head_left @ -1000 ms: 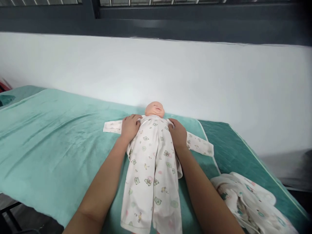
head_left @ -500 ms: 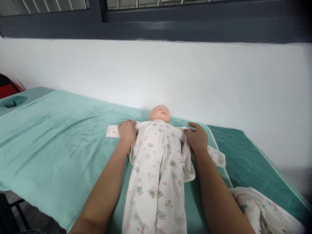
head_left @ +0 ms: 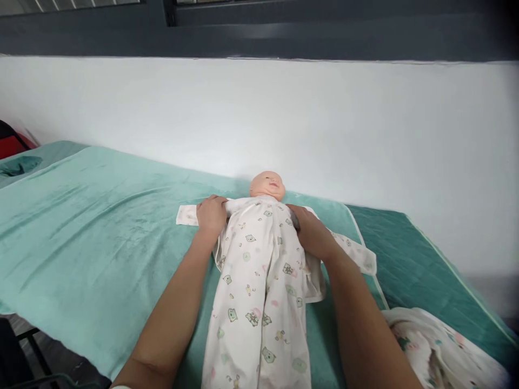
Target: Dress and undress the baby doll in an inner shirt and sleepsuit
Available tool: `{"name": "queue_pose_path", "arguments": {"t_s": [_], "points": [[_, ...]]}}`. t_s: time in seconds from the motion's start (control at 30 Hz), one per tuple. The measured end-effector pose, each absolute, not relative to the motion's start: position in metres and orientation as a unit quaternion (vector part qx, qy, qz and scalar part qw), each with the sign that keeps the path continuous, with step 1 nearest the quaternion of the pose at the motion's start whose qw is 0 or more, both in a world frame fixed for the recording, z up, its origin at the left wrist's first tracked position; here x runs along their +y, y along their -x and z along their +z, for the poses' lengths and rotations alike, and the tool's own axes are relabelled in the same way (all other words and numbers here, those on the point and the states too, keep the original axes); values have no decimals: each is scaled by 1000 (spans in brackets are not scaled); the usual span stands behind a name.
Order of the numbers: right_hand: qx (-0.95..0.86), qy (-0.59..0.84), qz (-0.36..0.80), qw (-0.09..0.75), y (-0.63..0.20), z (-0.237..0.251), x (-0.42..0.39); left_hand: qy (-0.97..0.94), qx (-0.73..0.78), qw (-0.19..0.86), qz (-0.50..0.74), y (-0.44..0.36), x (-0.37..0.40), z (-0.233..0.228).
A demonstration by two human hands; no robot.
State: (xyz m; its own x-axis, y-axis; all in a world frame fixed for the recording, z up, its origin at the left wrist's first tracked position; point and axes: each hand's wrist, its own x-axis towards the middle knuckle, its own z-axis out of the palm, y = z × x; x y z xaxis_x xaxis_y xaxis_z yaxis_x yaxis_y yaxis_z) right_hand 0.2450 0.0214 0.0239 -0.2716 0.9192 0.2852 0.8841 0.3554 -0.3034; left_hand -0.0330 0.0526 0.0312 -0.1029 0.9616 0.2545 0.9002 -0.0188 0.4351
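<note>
A baby doll point(head_left: 267, 185) lies on its back, its bald head toward the wall. Over its body, from the neck down, spreads a long white baby garment point(head_left: 255, 292) printed with small animals. One sleeve point(head_left: 187, 215) sticks out flat on the left; the other sleeve point(head_left: 357, 254) slants out on the right. At the left shoulder, my left hand point(head_left: 212, 215) is closed around the cloth. My right hand point(head_left: 310, 229) lies across the right side of the doll's chest, fingers bent at the garment's upper edge; its fingertips are partly hidden.
The doll lies on a light green sheet point(head_left: 101, 232) over a padded surface, with a darker green cover point(head_left: 397, 243) at right. A crumpled white printed cloth point(head_left: 438, 346) sits at lower right. Behind stands a white wall point(head_left: 259, 113). A red and black item point(head_left: 14, 143) shows at far left.
My right hand has moved left from the right sleeve onto the doll's chest. The left hand stays at the left shoulder. The view has tilted slightly downward.
</note>
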Motion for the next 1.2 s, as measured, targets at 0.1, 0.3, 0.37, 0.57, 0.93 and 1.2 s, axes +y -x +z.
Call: {"name": "queue_pose_path", "arguments": {"t_s": [0.1,0.3,0.37,0.57,0.93,1.2], "points": [[-766,628,33,137,-249,21,22,-669,697,59,251,33,52,32],[-728,677,27,104,-246,23,25,-669,695,66,254,33,52,32],[-729,677,19,100,-246,22,26,-670,695,66,255,33,52,32],[-770,620,0,148,-249,25,13,-668,695,71,256,33,52,32],[-858,502,27,107,-131,94,25,-654,702,81,270,32,53,31],[-864,493,23,-96,-64,87,71,-653,715,77,240,35,53,32]]}}
